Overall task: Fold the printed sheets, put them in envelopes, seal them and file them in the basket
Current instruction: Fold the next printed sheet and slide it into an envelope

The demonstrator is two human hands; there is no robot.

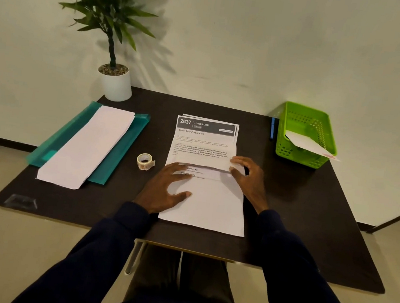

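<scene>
A printed sheet (205,139) with a dark "2637 Living Room" header lies mid-table on top of other sheets. Its near part (208,206) is turned up blank side out, and a fold runs across the middle. My left hand (165,189) lies flat on the blank part, fingers spread. My right hand (248,176) pinches the sheet's folded right edge. A stack of white envelopes (88,147) rests on a teal folder (122,153) at the left. The green basket (291,146) at the back right holds one white envelope (308,144).
A roll of tape (145,161) sits left of the sheets. A potted plant (114,83) stands at the back left corner. A blue pen (273,128) lies beside the basket. The table's near edge is just above my knees.
</scene>
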